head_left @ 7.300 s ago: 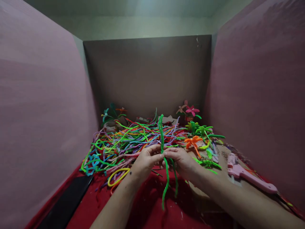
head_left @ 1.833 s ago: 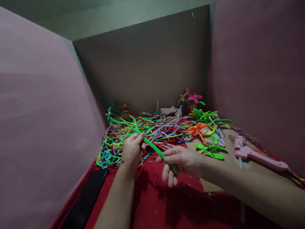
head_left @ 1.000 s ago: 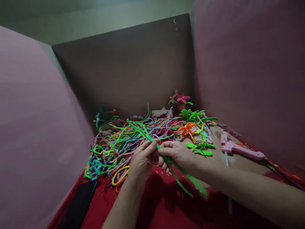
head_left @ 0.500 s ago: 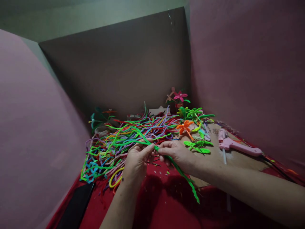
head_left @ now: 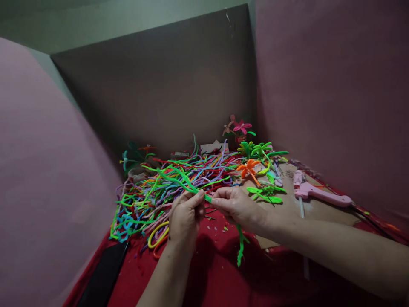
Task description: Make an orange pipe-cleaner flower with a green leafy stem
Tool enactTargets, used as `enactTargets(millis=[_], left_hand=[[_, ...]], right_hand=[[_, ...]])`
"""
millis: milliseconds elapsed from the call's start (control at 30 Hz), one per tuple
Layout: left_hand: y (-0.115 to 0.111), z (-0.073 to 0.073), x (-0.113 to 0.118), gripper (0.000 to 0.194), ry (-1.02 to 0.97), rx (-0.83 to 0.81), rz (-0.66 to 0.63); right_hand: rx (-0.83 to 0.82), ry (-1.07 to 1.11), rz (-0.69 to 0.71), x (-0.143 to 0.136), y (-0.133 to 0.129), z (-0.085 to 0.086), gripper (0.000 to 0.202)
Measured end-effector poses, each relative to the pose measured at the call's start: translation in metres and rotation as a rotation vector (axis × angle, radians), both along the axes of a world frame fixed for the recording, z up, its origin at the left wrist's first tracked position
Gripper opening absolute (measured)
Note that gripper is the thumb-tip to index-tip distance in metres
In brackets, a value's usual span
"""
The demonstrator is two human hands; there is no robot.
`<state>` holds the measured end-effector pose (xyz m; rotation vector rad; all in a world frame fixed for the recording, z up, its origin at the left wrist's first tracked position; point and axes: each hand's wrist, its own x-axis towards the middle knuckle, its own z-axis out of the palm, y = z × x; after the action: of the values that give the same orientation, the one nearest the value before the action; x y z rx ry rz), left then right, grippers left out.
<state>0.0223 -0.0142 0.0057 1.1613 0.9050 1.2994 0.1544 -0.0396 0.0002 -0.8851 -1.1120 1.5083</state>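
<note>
Bright green pipe cleaners run between my two hands. My left hand pinches them between thumb and fingers, and their loose ends fan out to the upper left over the pile. Close beside it, my right hand grips the same strands, with a short green stretch showing between the fingertips. Below my right hand hangs the other green end, which looks forked. Whether the strands are twisted together inside my fingers is hidden.
A heap of multicoloured pipe cleaners lies behind my hands. At right, a pink glue gun rests on cardboard, near an orange flower and green leaf shapes. A black flat object lies on the red cloth at left.
The hanging green end has swung left and downward and now shows a fork. The loose upper ends have shifted too. Both hands stay in nearly the same place.
</note>
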Motion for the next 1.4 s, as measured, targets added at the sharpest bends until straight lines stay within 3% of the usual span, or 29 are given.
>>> enactTargets(millis=[267, 500, 733, 900, 1100, 1200, 1333, 1400], left_hand=[[0.002, 0.000, -0.003, 0.032, 0.015, 0.005, -0.032], [-0.004, 0.004, -0.002, 0.027, 0.152, 0.065, -0.067], [-0.016, 0.006, 0.002, 0.017, 0.293, 0.165, 0.186], [-0.009, 0.005, 0.000, 0.026, 0.110, 0.040, 0.042], [-0.004, 0.008, -0.004, 0.032, 0.041, 0.022, -0.034], [-0.006, 0.011, -0.005, 0.027, 0.035, 0.027, -0.033], [-0.003, 0.015, -0.010, 0.021, -0.047, -0.066, -0.161], [0.002, 0.016, -0.015, 0.022, -0.118, -0.094, -0.160]], right_hand=[[-0.060, 0.111, 0.146, 0.006, 0.003, -0.006, 0.026], [-0.041, 0.092, 0.146, 0.004, 0.007, -0.003, 0.021], [-0.085, 0.155, 0.104, 0.000, 0.002, -0.002, 0.020], [-0.052, 0.171, 0.119, -0.002, -0.001, -0.005, 0.023], [-0.072, 0.303, 0.320, 0.001, 0.005, -0.009, 0.016], [-0.111, 0.275, 0.381, 0.001, 0.005, -0.010, 0.013], [-0.175, 0.201, 0.456, 0.003, 0.004, -0.012, 0.013], [-0.194, 0.149, 0.460, 0.004, 0.003, -0.013, 0.015]])
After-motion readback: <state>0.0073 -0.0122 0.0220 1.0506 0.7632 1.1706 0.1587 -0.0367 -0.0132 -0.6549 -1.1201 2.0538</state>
